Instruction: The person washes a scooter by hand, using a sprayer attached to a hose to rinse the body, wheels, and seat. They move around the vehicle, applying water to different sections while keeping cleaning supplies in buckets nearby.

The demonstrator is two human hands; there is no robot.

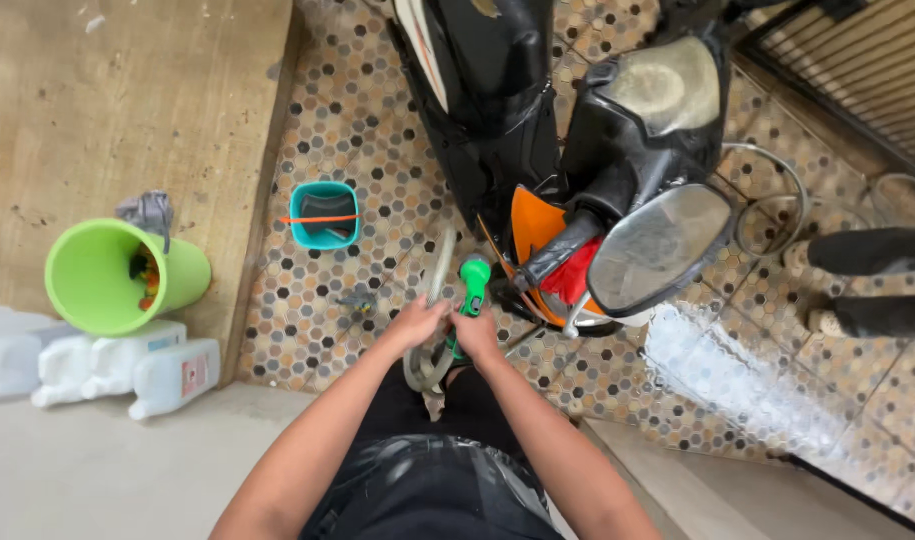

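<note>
The left hand (414, 322) closes around a grey hose (438, 262) and the right hand (476, 333) grips a green nozzle (472, 278), both touching at the hose's loop just below them; the scooter (577, 170) crowds the room ahead and right of the right hand, its top cut off; bare tiled floor (327, 320) lies open left of the left hand; one teal container (324, 214) sits beyond it; farther left, one green bucket (117, 275) tilts, contents hard to make out, with three white jugs (117, 365) beside it, possibly more blurred at the edge.
</note>
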